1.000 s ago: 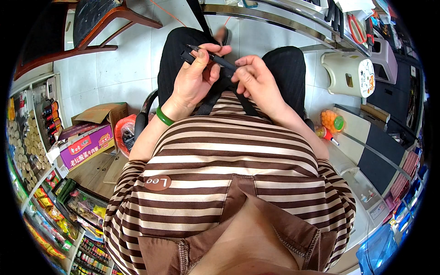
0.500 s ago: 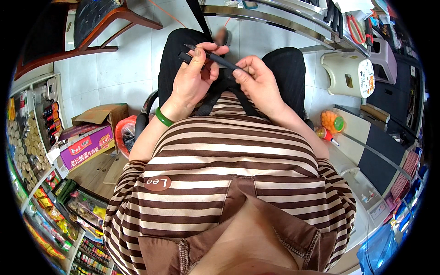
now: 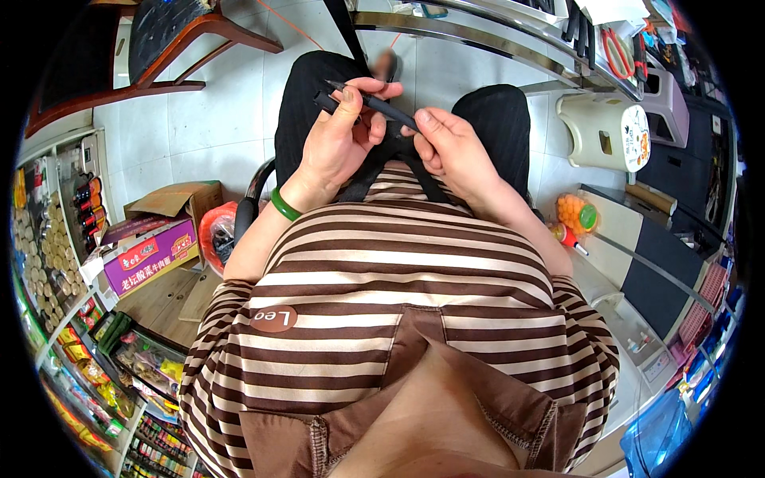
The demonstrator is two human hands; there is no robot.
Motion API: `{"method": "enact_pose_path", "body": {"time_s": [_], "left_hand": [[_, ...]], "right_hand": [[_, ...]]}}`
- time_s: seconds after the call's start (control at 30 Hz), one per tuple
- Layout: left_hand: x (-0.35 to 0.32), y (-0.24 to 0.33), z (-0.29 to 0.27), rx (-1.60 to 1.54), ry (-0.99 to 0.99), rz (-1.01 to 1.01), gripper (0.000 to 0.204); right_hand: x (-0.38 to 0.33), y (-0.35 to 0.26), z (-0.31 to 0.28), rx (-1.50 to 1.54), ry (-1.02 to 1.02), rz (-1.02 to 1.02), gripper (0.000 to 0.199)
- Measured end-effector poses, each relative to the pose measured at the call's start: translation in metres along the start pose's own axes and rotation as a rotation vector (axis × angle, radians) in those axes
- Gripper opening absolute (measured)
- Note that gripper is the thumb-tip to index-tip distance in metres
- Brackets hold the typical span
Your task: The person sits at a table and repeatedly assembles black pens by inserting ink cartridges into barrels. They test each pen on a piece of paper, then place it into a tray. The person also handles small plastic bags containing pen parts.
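Observation:
Above my lap, a slim black pen (image 3: 390, 110) slants between my two hands, its pointed tip to the upper left. My left hand (image 3: 336, 143) pinches it near the tip with the thumb and forefinger. A short dark piece like a pen cap (image 3: 325, 101) is also in this hand, beside the pen; its lower part is hidden by the fingers. At the pen's rear end, my right hand (image 3: 453, 145) is closed with the thumb on top and the fingers curled beneath. A green bangle (image 3: 284, 204) circles my left wrist.
A metal-framed table (image 3: 478, 44) stands ahead, with red-handled scissors (image 3: 617, 54) at its right end. To the right are a cream stool (image 3: 594, 131) and a jar of orange balls (image 3: 574, 213). At left are a wooden chair (image 3: 191, 36), an open carton (image 3: 151, 255) and stocked shelves (image 3: 56, 334).
My right hand has turned, its thumb moving up onto the pen's rear end and its fingers curling under. The pen and my left hand have barely shifted.

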State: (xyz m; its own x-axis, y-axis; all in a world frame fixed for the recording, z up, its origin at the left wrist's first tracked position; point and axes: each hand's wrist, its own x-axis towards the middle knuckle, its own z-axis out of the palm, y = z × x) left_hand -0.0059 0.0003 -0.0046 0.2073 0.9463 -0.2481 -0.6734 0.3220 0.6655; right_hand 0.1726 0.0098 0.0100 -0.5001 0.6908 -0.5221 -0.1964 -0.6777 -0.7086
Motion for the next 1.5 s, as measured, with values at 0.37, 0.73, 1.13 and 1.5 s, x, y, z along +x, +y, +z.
{"method": "enact_pose_path", "body": {"time_s": [0.37,0.73,1.13,1.5], "left_hand": [[0.001,0.000,-0.002,0.002,0.004,0.002,0.033],[0.005,0.004,-0.002,-0.024,-0.044,-0.068,0.044],[0.005,0.000,-0.001,0.078,0.137,-0.032,0.035],[0.003,-0.001,-0.009,0.106,0.119,-0.005,0.020]], "right_hand": [[-0.002,0.000,0.007,-0.308,0.035,-0.107,0.023],[0.000,0.001,0.002,0.127,-0.067,0.064,0.029],[0.004,0.013,0.003,-0.665,0.227,-0.421,0.013],[-0.002,0.007,0.006,-0.349,0.036,-0.058,0.014]]}}
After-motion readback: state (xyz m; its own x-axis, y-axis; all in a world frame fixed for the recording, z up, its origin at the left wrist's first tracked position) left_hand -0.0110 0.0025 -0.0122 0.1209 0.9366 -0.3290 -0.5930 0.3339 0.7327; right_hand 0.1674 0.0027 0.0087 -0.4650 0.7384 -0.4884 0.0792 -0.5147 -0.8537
